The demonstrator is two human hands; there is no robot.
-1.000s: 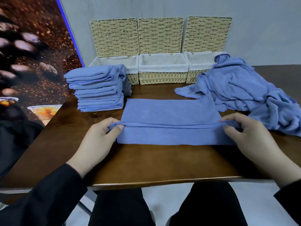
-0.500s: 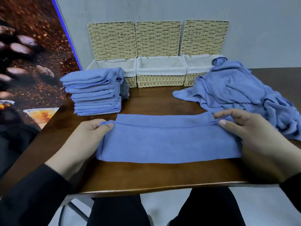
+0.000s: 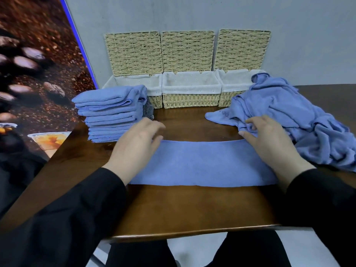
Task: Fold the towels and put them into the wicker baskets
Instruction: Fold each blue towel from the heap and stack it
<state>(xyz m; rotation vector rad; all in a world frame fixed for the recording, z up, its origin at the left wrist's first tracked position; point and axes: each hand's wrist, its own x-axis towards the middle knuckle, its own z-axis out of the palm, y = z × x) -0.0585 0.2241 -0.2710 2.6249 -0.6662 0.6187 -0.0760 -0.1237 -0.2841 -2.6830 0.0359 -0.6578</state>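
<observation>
**Fingers flat on a folded towel**

Fingers point(image 3: 154, 130) of our left hand point(image 3: 134, 147) lie straight and relaxed, spread over the left end of the folded blue towel point(image 3: 204, 162); they grasp nothing. Our right hand point(image 3: 269, 143) rests on the towel's right end, its fingers point(image 3: 248, 136) likewise straight and released, their tips at the towel's far edge.

We see the towel as a long band lying flat in the middle of the frame on the dark wooden counter point(image 3: 192, 207), its long axis running left to right, parallel to the counter's near edge.

We count three wicker baskets point(image 3: 190, 101) in a row at the upper centre against the wall, each with a white liner and its lid raised behind it. One stack of folded towels point(image 3: 109, 112) stands at the left, just in front of the leftmost basket; the exact number of layers we cannot tell. One heap of unfolded towels point(image 3: 289, 116) sprawls at the right, touching the rightmost basket.
</observation>
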